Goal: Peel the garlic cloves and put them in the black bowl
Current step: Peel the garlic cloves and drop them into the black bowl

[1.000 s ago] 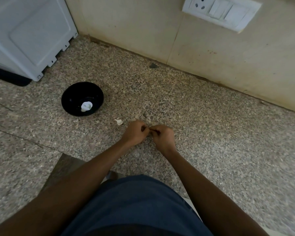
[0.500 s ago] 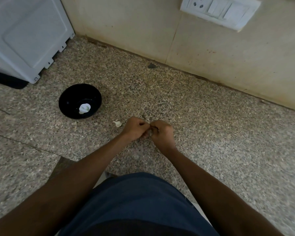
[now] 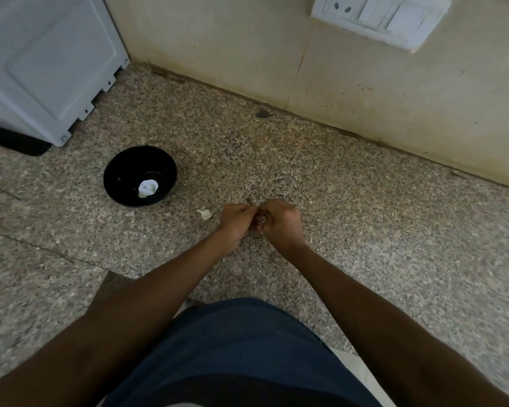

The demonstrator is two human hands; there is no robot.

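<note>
The black bowl (image 3: pixel 121 171) stands on the speckled counter at the left, with a white peeled clove (image 3: pixel 148 187) inside it. A small pale garlic piece (image 3: pixel 204 213) lies on the counter between the bowl and my hands. My left hand (image 3: pixel 235 220) and my right hand (image 3: pixel 281 223) are pressed together at the centre, fingers curled and pinching a small thing between them. That thing is almost fully hidden by the fingers; it looks like a garlic clove.
A white appliance (image 3: pixel 41 63) stands at the back left of the granite counter (image 3: pixel 365 230). The beige wall carries a switch and socket plate (image 3: pixel 379 16) at the upper right. My blue shirt fills the bottom of the view.
My two hands stay joined and have shifted slightly, the fingers working closer together. The camera has tilted a little; the bowl and loose piece have not moved.
</note>
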